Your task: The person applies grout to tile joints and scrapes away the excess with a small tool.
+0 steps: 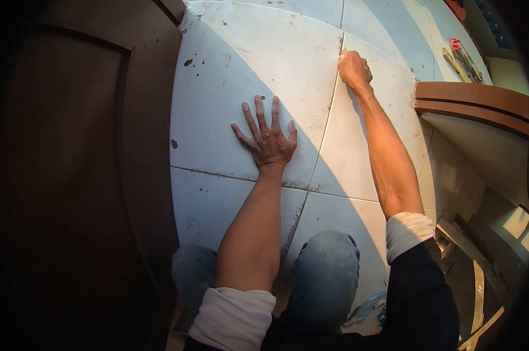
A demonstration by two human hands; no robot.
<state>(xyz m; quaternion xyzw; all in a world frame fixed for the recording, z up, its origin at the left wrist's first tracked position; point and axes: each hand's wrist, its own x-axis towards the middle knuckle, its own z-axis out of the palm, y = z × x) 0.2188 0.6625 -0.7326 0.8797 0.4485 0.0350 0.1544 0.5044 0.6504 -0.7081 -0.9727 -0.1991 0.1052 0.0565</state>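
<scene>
Pale floor tiles with dark specks and smudges lie under both hands. My left hand rests flat on one tile, fingers spread, holding nothing. Farther forward and to the right, my right hand is closed in a fist at the tile joint. A small pale tip shows at its front edge, but what the fingers grip is hidden. Dark grime fills part of the joints, mostly around the crossing between my hands and knees. A slanting shadow edge crosses the tiles between the two hands.
A brown door stands along the left. At right, a brown door frame juts in, with several tools on the floor beyond it. Wooden pieces lie lower right. My knees are on the tiles.
</scene>
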